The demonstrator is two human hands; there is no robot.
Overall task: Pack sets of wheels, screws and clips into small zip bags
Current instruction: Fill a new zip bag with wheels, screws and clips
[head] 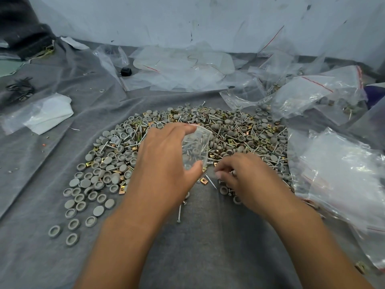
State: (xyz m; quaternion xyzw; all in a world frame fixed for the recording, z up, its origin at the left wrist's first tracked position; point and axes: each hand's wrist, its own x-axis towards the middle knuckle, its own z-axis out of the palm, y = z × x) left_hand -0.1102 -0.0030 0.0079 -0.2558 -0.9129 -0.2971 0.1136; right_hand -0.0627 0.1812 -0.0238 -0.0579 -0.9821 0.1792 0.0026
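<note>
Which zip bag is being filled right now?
The small bag held in the left hand; it holds screws and a wheel, off the cloth.

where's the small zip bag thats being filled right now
In the head view, the small zip bag sits centre frame, gripped by the left hand above the parts pile, just left of the right hand.

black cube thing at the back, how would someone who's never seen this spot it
Start at the big heap of grey wheels, screws and clips on the grey cloth, then look past it toward the wall. Left of the flat clear bags sits a small black block, the only dark, solid thing among see-through plastic.
</note>
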